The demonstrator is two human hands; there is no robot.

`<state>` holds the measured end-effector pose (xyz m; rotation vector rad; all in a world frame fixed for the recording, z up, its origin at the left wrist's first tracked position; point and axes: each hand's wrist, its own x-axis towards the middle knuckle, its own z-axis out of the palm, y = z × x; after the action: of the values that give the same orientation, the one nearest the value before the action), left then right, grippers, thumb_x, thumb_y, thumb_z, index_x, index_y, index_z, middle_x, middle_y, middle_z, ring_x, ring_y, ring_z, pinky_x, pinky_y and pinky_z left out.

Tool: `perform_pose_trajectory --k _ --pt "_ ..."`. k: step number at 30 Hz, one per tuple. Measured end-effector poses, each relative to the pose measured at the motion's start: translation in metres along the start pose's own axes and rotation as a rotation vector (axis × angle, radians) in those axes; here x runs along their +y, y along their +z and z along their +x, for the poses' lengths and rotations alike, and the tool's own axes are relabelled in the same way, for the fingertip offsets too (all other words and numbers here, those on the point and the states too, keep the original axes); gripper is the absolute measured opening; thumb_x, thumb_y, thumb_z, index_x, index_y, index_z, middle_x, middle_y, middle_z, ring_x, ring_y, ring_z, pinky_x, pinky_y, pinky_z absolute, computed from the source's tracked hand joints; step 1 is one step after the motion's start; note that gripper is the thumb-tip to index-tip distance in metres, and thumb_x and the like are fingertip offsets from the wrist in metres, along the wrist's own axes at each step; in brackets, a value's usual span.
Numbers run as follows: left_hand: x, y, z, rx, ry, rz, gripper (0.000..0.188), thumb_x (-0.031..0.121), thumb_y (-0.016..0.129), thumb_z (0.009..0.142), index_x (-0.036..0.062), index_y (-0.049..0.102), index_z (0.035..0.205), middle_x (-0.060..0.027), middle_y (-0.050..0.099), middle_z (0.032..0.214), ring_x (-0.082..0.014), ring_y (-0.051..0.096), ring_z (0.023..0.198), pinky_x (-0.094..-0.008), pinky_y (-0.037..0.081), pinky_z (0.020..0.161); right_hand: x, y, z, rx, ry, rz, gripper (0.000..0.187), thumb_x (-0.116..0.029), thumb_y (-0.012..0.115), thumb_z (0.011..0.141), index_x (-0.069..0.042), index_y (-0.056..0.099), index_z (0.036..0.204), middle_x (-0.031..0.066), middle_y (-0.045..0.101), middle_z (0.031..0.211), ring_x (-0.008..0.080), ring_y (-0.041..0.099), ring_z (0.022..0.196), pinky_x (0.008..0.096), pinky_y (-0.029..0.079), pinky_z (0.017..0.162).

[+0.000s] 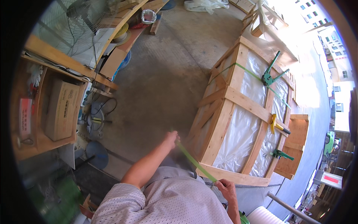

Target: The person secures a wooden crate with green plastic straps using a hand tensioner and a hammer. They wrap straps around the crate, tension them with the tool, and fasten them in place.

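Observation:
A length of green strapping band (pixel 194 161) runs taut between my two hands at the near corner of a wooden crate. My left hand (pixel 172 139) is closed on one end of it, out over the floor. Close to my body, my right hand (pixel 226 188) pinches the other end beside the crate's near edge. The slatted crate (pixel 244 98) has clear plastic film inside, and another green band goes across its far part. On the crate's top lie a green strapping tensioner (pixel 267 77), a yellow tool with a black grip (pixel 275 125) and another green tool (pixel 280 154).
At the left stands a wooden shelf (pixel 80 142) holding a cardboard box (pixel 62 110). A wire-guarded fan (pixel 80 15) and a workbench are behind it. Bare concrete floor (pixel 156 89) lies between shelf and crate. More wooden crating (pixel 298 140) stands right of the crate.

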<state>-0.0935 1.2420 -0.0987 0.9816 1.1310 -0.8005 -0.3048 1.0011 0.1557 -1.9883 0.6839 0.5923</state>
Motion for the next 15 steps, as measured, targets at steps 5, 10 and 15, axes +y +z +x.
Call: perform_pose_trajectory --k 5,10,15 --pt "0.007 0.004 -0.021 -0.117 -0.069 0.027 0.015 0.019 0.06 0.088 0.0075 0.054 0.081 -0.0069 0.059 0.065 -0.0208 0.06 0.056 -0.0352 0.05 0.047 -0.024 -0.008 -0.002 0.028 0.018 -0.008 0.017 -0.014 0.068 0.083 0.002 0.067 0.082 0.0069 0.064 0.069 0.0138 0.058 0.066 0.0297 0.046 0.064" --pt "0.011 0.013 -0.06 -0.221 -0.127 -0.028 0.018 0.023 0.063 0.089 0.0081 0.055 0.083 -0.0099 0.063 0.068 -0.0243 0.062 0.058 -0.0368 0.051 0.049 -0.037 -0.015 -0.004 0.075 -0.02 0.021 0.018 -0.017 0.069 0.086 0.0 0.068 0.082 0.0014 0.06 0.065 0.0077 0.053 0.06 0.0244 0.042 0.056" --pt "0.013 0.041 -0.113 -0.383 -0.123 -0.104 0.022 0.028 0.066 0.089 0.0086 0.056 0.091 -0.012 0.066 0.077 -0.0261 0.065 0.064 -0.0381 0.051 0.052 -0.036 -0.038 -0.011 0.166 -0.006 0.049 0.02 -0.018 0.067 0.088 0.0 0.067 0.081 -0.0007 0.058 0.062 0.0053 0.05 0.056 0.0213 0.038 0.05"
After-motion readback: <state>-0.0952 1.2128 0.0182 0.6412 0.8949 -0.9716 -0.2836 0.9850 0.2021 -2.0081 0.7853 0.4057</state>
